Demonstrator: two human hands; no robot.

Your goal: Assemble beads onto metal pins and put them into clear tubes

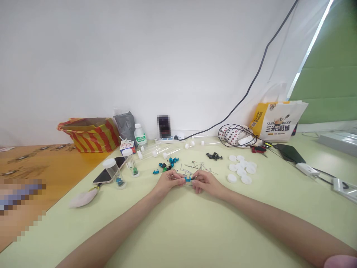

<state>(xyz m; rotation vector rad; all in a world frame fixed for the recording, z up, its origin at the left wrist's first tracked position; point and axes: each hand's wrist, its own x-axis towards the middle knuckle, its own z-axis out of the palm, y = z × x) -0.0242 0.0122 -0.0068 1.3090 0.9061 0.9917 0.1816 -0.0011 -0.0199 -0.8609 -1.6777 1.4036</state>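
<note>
My left hand (169,181) pinches a small shiny blue part (187,179) between thumb and fingers, low over the table. My right hand (205,182) is closed at the other end of it, by a small dark piece that its fingers mostly cover. Thin metal pins (199,166) lie scattered just beyond both hands. Left of them sits a pile of blue parts (173,160) with some black and green ones, and a single blue part (156,172) lies apart. Black parts (214,156) are heaped behind my right hand.
White round caps (242,171) lie to the right. Two capped clear tubes (114,173) stand at the left by a phone (107,175). Further back are clear tubes (173,153), a white bottle (140,136), a striped bag (95,134), a paper bag (279,121) and a black cable (247,93).
</note>
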